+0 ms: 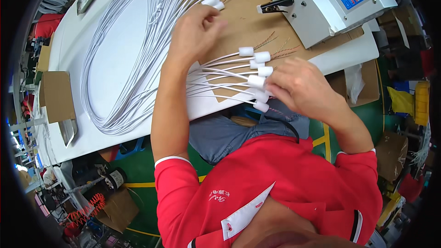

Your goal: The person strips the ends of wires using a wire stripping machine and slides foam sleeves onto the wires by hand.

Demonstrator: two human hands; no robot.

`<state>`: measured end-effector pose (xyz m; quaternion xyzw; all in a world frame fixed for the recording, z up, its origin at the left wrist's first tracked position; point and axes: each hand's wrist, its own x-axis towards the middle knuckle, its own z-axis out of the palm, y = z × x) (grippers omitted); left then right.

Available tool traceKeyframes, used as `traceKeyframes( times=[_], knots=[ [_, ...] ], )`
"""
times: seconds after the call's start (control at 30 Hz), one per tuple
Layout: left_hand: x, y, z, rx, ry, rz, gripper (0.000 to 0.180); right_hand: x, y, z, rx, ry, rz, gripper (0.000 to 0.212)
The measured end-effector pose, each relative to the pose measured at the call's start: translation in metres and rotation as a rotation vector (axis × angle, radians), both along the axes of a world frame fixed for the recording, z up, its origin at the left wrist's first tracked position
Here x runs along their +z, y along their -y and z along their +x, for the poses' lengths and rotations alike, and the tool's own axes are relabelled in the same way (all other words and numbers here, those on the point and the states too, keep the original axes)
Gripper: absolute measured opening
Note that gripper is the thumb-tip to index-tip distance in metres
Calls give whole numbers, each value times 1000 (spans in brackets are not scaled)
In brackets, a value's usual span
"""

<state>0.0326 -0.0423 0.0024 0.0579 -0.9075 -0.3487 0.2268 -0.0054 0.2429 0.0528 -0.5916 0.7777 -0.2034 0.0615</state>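
Note:
My right hand (301, 85) is closed, with thumb and fingers pinched at the end of a white cable, right beside its white cylindrical sleeve (256, 81). The fingers hide most of the thin wires there. Around it lie several more white cables with like sleeves (246, 51), their twisted coloured wires (265, 41) fanning out to the right. My left hand (195, 32) hovers over the larger bundle of white cables (121, 80), fingers loosely curled and a gap left between thumb and forefinger. Nothing shows in that gap. More white sleeves (209, 1) lie just beyond it.
A white machine (298, 18) with a blue keypad and a black clip stands at the far right on brown cardboard (243, 18). The white table (69, 59) curves along the left. Cardboard boxes (57, 96) stand at its left edge and below its right corner.

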Motion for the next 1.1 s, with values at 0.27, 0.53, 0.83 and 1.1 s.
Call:
traceKeyframes(
  times=[0.27,0.53,0.83,1.1],
  knots=[
    [-31,12,-18,263,8,-529,14,18,-2,-9,-73,41,-182,19],
    [2,-26,-9,195,-57,-163,39,8,17,-46,-412,686,-306,29],
    [4,-51,-4,-120,-390,-302,51,-9,38,-62,-395,1034,-577,45],
    [3,-49,-3,-93,-377,-295,45,-7,42,-63,-337,1022,-792,41]
  ],
)
